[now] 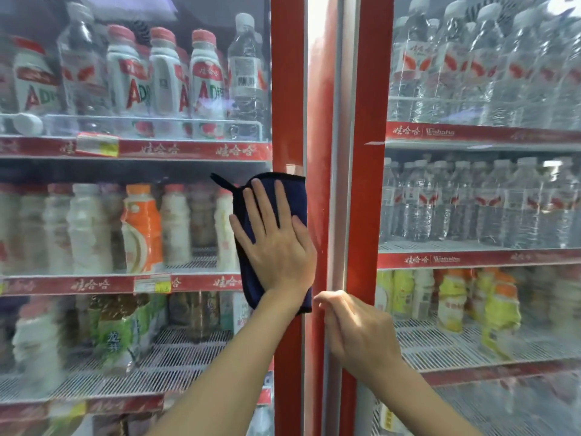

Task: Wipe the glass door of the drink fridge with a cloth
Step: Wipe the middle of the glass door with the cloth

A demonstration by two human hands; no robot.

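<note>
Red-framed glass door of the drink fridge (141, 171): dark blue folded microfibre cloth (297, 193) at its right edge. Left hand (276, 247) flat on it, fingers spread apart, likely for even pressure. Right hand (355, 328) curled round the grey door-edge strip (338, 152), probably bracing the door.

Clear water bottles (478, 67) crowd the right side, while an orange bottle (141, 228) stands above a price tag (152, 283).

Free glass door (188, 171) left of and above the cloth (298, 199), red frame (286, 89) and right hand (355, 332) close alongside.
</note>
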